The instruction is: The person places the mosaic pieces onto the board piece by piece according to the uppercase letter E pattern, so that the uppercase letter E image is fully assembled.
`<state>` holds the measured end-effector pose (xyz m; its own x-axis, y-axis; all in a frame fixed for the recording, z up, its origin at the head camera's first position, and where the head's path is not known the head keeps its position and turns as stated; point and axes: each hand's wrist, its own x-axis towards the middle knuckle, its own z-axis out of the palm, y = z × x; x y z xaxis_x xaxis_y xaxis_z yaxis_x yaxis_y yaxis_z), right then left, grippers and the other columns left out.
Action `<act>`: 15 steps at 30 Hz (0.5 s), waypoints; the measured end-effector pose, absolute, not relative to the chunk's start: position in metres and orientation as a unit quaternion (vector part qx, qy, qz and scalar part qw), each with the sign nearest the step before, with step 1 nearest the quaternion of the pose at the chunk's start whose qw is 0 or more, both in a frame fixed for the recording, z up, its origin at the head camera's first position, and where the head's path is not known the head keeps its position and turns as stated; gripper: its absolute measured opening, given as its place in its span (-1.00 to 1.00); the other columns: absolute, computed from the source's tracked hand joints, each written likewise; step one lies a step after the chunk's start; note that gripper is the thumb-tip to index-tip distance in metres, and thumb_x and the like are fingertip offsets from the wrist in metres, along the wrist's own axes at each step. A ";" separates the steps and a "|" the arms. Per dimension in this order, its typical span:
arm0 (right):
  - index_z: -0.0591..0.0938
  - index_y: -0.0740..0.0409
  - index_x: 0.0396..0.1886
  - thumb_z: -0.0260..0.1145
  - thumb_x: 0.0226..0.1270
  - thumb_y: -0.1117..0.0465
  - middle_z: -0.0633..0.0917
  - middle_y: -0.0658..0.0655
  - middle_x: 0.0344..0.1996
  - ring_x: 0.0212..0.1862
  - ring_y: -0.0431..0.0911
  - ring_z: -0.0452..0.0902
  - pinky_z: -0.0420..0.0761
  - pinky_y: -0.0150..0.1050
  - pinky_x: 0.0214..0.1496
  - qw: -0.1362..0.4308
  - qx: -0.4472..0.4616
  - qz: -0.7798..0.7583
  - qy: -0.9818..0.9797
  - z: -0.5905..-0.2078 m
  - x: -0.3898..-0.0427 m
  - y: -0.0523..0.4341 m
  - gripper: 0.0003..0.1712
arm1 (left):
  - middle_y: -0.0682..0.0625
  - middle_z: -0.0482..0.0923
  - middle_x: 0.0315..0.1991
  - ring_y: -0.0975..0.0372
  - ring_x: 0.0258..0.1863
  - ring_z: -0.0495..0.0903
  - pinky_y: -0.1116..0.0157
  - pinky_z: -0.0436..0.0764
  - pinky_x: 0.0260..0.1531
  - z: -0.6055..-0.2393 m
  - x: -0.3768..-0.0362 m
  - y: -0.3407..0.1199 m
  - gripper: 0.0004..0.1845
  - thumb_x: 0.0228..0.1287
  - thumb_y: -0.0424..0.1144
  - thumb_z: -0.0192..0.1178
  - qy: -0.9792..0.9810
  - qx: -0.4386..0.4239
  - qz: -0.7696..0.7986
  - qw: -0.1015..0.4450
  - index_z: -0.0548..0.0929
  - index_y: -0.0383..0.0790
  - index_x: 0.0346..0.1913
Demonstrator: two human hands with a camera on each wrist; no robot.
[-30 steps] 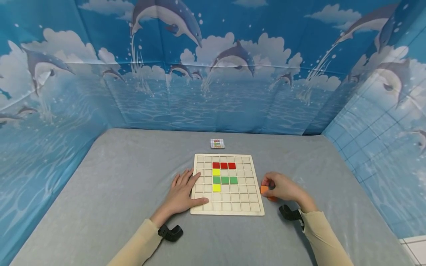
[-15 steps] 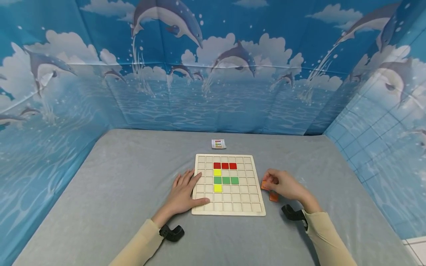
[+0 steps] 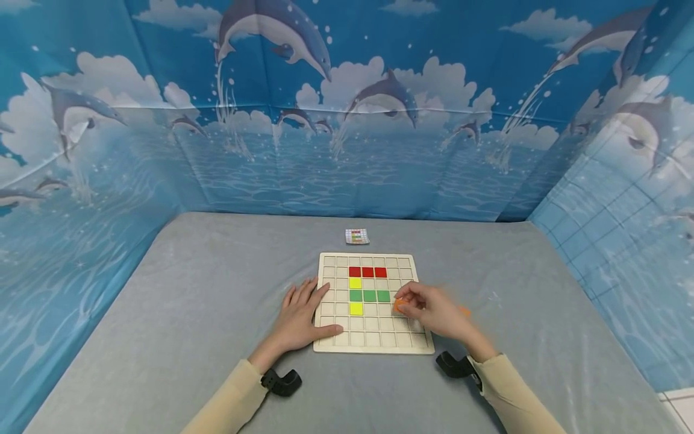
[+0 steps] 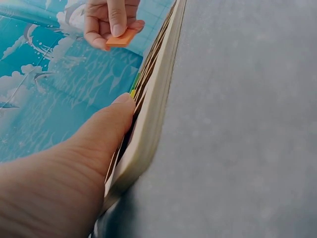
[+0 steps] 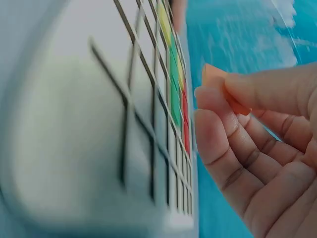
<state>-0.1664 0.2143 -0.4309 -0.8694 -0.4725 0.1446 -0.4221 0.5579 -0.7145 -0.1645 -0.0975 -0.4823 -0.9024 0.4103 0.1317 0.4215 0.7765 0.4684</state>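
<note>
Pinching 1 orange tile [image 3: 400,305] between fingertips, the right hand [image 3: 434,312] hovers over the grid board [image 3: 374,345], which the flat-fingered left hand [image 3: 299,316] steadies.

You hold a smooth matt orange square tile [image 4: 121,38]. The pale gridded wooden board [image 3: 374,346] looks matt. It sits on soft grey cloth [image 3: 190,289].

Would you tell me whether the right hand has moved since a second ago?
Yes: the right hand, pinching an orange tile, moved left from the table onto the wooden grid board.
</note>
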 end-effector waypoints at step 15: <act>0.62 0.07 -0.23 0.38 0.22 0.33 0.57 -0.12 -0.48 -0.43 -0.23 0.47 0.51 -0.33 -0.38 0.074 -0.336 -0.395 0.852 -0.440 -0.165 0.160 -0.85 | -0.18 -0.03 0.46 0.01 0.44 -0.14 -0.04 -0.25 0.31 -0.484 -0.166 -0.098 0.02 0.05 0.38 0.19 -0.939 -0.225 -0.261 0.018 0.16 -0.14 0.47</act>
<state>-0.1654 0.1602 -0.4398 -0.7636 -0.6306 0.1389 -0.5136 0.4628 -0.7225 -0.1660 -0.0978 -0.4841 -0.8978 0.4135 0.1515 0.4324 0.7627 0.4810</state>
